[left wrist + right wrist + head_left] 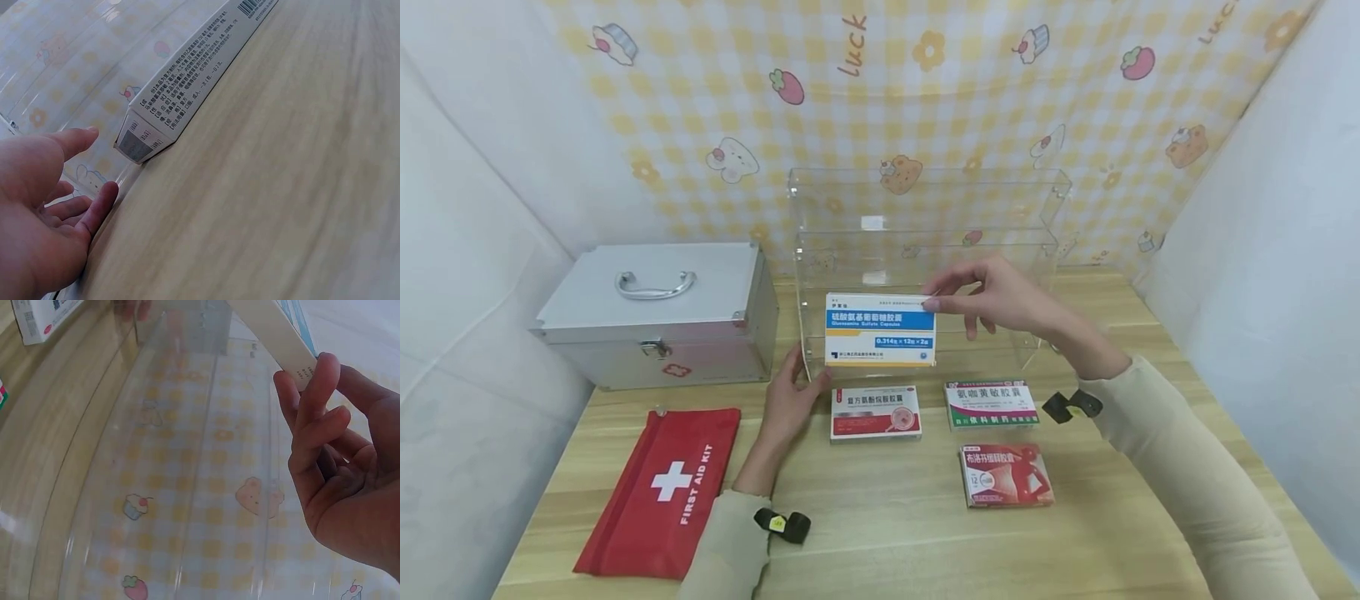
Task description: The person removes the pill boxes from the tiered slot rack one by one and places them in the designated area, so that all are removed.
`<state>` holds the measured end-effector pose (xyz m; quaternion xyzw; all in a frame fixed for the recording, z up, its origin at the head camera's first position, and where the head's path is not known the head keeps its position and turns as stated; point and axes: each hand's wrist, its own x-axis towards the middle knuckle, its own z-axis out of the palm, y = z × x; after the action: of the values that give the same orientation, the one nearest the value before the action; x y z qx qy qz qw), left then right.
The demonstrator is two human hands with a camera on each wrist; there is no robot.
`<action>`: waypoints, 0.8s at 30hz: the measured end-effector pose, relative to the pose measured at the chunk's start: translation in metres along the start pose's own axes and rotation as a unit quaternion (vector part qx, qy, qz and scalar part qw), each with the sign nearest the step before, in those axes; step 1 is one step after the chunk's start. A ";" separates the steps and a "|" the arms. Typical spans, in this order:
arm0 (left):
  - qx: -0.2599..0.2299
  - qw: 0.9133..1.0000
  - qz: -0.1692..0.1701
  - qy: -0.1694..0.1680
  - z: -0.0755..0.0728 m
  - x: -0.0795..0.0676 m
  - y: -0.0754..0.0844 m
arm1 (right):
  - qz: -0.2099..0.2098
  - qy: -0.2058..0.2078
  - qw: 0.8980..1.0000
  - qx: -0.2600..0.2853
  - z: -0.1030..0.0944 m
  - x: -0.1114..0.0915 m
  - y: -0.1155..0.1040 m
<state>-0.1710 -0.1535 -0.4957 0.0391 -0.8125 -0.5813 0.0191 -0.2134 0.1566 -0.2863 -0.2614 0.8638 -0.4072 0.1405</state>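
My right hand (988,296) pinches the upper right corner of a white and blue medicine box (880,329), which it holds upright in front of a clear acrylic tiered rack (917,237). The right wrist view shows the end of this box (294,359) between thumb and fingers. My left hand (790,408) is at the rack's lower left corner, fingers relaxed against its side. In the left wrist view, the left thumb (81,140) points toward the end of a red and white medicine box (875,414) lying on the table, apart from it.
A green and white medicine box (992,404) and a red medicine box (1007,477) lie right of centre on the wooden table (880,542). At the left stand a silver case (655,321) and a red first aid pouch (662,492). A checked cloth (850,108) hangs behind.
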 end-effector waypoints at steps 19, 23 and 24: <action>-0.014 1.000 -0.006 -0.006 0.000 0.002 0.000 | 0.053 -0.084 0.994 0.052 0.107 -0.058 0.076; -0.011 1.000 -0.011 -0.003 0.000 0.002 -0.001 | 0.054 -0.090 0.993 0.045 0.115 -0.063 0.081; -0.012 1.000 -0.012 -0.003 0.000 0.002 -0.002 | 0.055 -0.093 0.993 0.052 0.116 -0.063 0.081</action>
<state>-0.1731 -0.1545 -0.4973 0.0468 -0.8051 -0.5912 0.0107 -0.1360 0.1621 -0.4207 -0.2429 0.8376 -0.4172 0.2555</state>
